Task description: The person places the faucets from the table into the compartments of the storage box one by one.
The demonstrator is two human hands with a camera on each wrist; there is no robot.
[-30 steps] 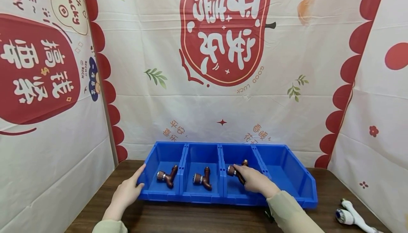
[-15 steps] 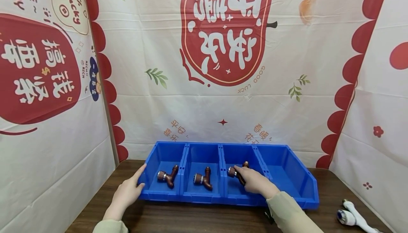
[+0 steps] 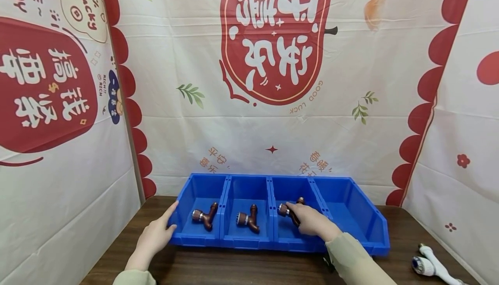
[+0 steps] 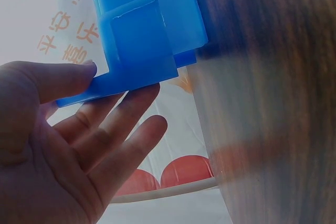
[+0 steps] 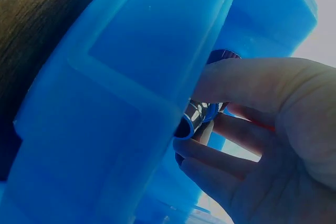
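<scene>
A blue bin (image 3: 249, 242) divided into several compartments stands on the table. My left hand (image 3: 155, 235) holds its left side wall, thumb on one side and fingers (image 4: 137, 107) on the other. In the third compartment from the left, my right hand (image 3: 312, 221) grips a brown faucet (image 3: 283, 209) with a ribbed knob; the hand covers part of its body. The right wrist view shows the thumb and fingers around that faucet (image 5: 195, 116), partly behind the bin wall. A brown faucet (image 3: 208, 218) lies in the leftmost compartment, and another brown faucet (image 3: 251, 220) in the second.
A white faucet (image 3: 432, 265) lies on the brown wooden table (image 3: 210, 267) at the right. The rightmost compartment (image 3: 347, 218) holds nothing visible. Printed cloth (image 3: 249, 133) hangs behind and at both sides. Something small and dark shows under the right forearm.
</scene>
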